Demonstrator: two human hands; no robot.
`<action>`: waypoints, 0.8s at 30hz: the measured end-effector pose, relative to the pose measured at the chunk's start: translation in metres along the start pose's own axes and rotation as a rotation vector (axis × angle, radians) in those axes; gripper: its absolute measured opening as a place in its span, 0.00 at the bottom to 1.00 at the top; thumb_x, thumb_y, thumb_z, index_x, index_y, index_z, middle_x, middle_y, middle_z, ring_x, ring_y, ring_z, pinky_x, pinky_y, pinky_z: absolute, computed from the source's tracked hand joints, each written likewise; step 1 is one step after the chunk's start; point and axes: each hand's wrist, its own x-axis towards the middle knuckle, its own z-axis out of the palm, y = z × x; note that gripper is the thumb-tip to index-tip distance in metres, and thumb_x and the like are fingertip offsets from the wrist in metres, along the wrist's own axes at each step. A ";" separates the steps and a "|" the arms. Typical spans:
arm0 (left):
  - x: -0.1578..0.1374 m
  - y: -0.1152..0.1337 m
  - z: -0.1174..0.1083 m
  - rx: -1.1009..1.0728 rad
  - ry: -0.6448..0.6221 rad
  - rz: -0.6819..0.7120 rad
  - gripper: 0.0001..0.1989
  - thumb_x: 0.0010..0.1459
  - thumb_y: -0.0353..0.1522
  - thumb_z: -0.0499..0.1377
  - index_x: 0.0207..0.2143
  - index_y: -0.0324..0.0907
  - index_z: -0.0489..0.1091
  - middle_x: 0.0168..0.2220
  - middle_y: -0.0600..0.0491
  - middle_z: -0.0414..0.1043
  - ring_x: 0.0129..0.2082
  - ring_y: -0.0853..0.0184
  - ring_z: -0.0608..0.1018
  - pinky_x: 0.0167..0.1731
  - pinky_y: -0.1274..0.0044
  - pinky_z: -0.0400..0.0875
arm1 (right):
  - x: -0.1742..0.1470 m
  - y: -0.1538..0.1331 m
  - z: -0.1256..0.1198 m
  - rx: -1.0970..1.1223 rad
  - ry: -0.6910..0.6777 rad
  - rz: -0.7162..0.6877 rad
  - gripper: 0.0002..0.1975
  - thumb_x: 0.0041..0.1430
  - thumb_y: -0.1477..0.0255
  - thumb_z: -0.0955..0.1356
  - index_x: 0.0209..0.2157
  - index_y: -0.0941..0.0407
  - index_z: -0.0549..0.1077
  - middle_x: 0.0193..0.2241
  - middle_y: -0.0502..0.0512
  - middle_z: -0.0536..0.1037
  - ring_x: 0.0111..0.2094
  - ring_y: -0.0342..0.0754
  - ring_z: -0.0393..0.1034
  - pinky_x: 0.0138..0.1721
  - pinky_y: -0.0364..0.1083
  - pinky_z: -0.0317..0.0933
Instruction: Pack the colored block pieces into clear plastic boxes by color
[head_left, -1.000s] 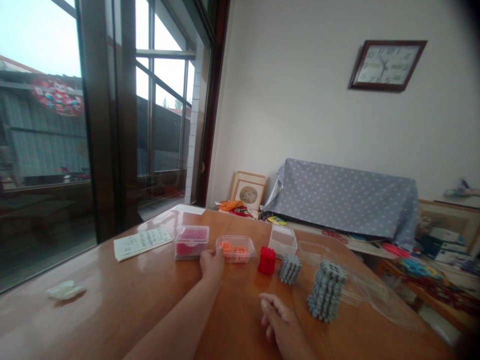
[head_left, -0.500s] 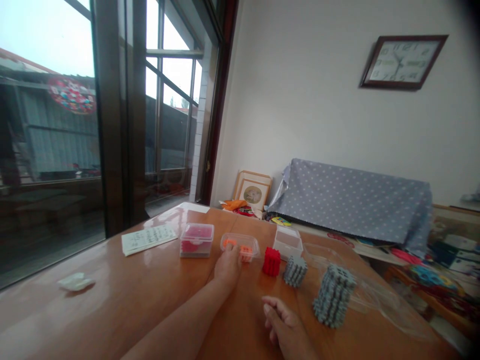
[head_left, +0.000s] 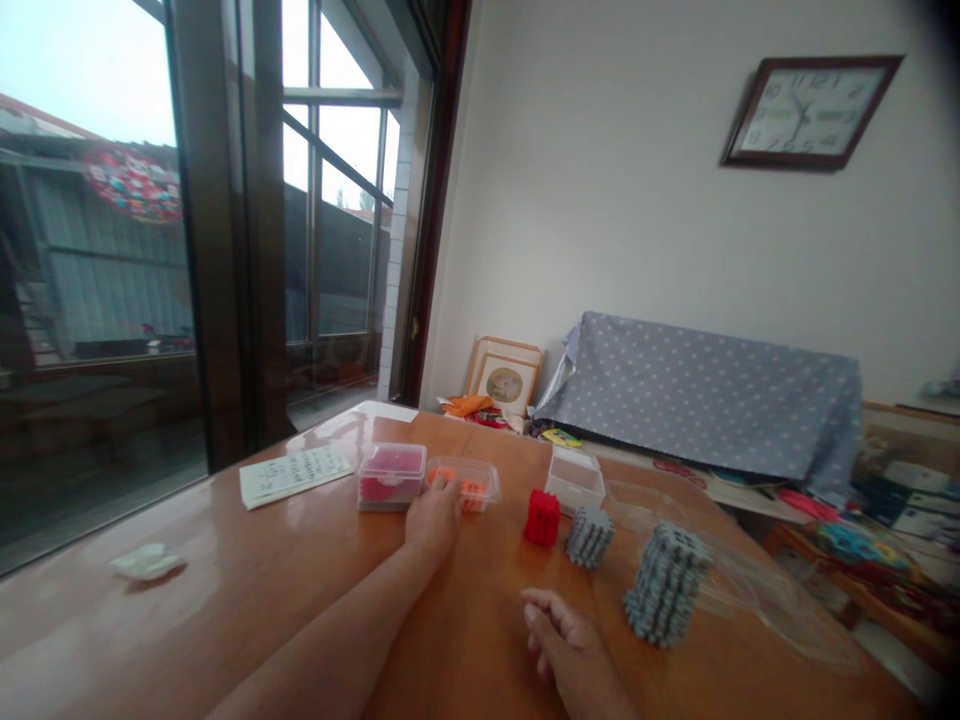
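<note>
Head view: the left hand [head_left: 435, 522] is at the tub [head_left: 493, 486] of orange pieces [head_left: 473, 492]; whether it pinches one, I can't tell. The right hand [head_left: 568, 640] curls loosely, nothing showing. Red stack [head_left: 541, 517], small grey stack [head_left: 589, 538], tall grey stack [head_left: 666, 585] look built; orange seems left.

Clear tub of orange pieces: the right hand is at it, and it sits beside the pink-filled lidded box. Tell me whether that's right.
Wrong hand: the head view shows the left hand at the clear tub of orange pieces, not the right hand. The tub does sit beside the pink-filled lidded box.
</note>
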 end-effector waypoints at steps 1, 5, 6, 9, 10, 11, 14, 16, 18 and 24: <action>0.000 -0.001 -0.002 0.013 0.004 0.003 0.12 0.68 0.35 0.51 0.50 0.48 0.70 0.54 0.48 0.69 0.46 0.60 0.77 0.41 0.72 0.67 | 0.000 0.000 0.000 -0.002 -0.004 0.001 0.35 0.54 0.42 0.66 0.48 0.57 0.77 0.25 0.49 0.70 0.23 0.44 0.64 0.25 0.42 0.59; -0.002 -0.005 -0.006 0.048 0.023 0.016 0.12 0.68 0.36 0.52 0.51 0.51 0.70 0.54 0.49 0.71 0.50 0.59 0.76 0.45 0.69 0.65 | 0.001 0.001 0.000 -0.009 -0.005 0.011 0.35 0.55 0.42 0.66 0.49 0.57 0.76 0.25 0.49 0.71 0.22 0.43 0.64 0.25 0.42 0.58; -0.002 -0.005 -0.007 0.052 0.026 0.018 0.12 0.68 0.36 0.52 0.51 0.50 0.70 0.54 0.49 0.71 0.50 0.58 0.76 0.46 0.69 0.64 | 0.000 0.001 0.000 -0.009 -0.003 0.013 0.35 0.55 0.42 0.66 0.49 0.57 0.76 0.25 0.49 0.71 0.23 0.43 0.64 0.25 0.42 0.58; -0.001 -0.006 -0.008 0.062 0.036 0.019 0.13 0.68 0.36 0.51 0.50 0.50 0.71 0.53 0.48 0.71 0.47 0.58 0.77 0.45 0.67 0.64 | -0.001 -0.001 0.000 -0.006 0.001 0.015 0.34 0.55 0.43 0.66 0.48 0.57 0.76 0.25 0.49 0.71 0.23 0.43 0.65 0.25 0.42 0.58; -0.001 -0.005 -0.009 0.062 0.040 0.019 0.13 0.68 0.36 0.51 0.50 0.49 0.71 0.53 0.48 0.72 0.47 0.58 0.77 0.45 0.67 0.64 | -0.001 -0.001 0.000 -0.004 0.000 0.011 0.33 0.56 0.43 0.66 0.48 0.57 0.76 0.25 0.49 0.71 0.23 0.43 0.65 0.25 0.42 0.58; 0.000 -0.005 -0.009 0.062 0.044 0.019 0.13 0.68 0.36 0.51 0.50 0.49 0.71 0.53 0.48 0.72 0.47 0.57 0.77 0.45 0.67 0.64 | -0.001 -0.001 0.000 -0.001 -0.001 0.003 0.33 0.57 0.43 0.66 0.48 0.57 0.76 0.25 0.49 0.71 0.23 0.43 0.65 0.25 0.42 0.58; 0.000 -0.005 -0.010 0.054 0.051 0.022 0.13 0.68 0.36 0.51 0.50 0.49 0.71 0.53 0.48 0.71 0.47 0.57 0.77 0.45 0.67 0.65 | -0.001 0.000 0.000 -0.002 -0.010 -0.034 0.31 0.59 0.45 0.65 0.47 0.57 0.76 0.26 0.49 0.71 0.23 0.42 0.65 0.26 0.42 0.57; -0.001 -0.004 -0.010 0.044 0.049 0.020 0.13 0.68 0.37 0.51 0.50 0.49 0.71 0.54 0.48 0.71 0.45 0.58 0.78 0.43 0.68 0.67 | 0.000 0.001 0.000 -0.006 -0.015 -0.044 0.30 0.60 0.46 0.65 0.47 0.58 0.75 0.26 0.48 0.71 0.23 0.42 0.65 0.25 0.42 0.57; -0.003 -0.003 -0.010 0.030 0.045 0.018 0.14 0.68 0.37 0.51 0.52 0.49 0.70 0.57 0.48 0.69 0.44 0.59 0.79 0.41 0.70 0.68 | 0.000 0.002 0.000 -0.007 -0.012 -0.038 0.30 0.60 0.47 0.65 0.47 0.58 0.75 0.27 0.48 0.71 0.23 0.42 0.64 0.25 0.42 0.57; -0.018 0.011 -0.004 -0.065 0.105 0.019 0.19 0.69 0.37 0.51 0.60 0.47 0.63 0.63 0.46 0.64 0.49 0.59 0.78 0.43 0.73 0.70 | 0.001 0.000 0.001 0.007 0.010 -0.062 0.24 0.62 0.53 0.66 0.46 0.59 0.75 0.27 0.48 0.71 0.23 0.41 0.64 0.25 0.41 0.56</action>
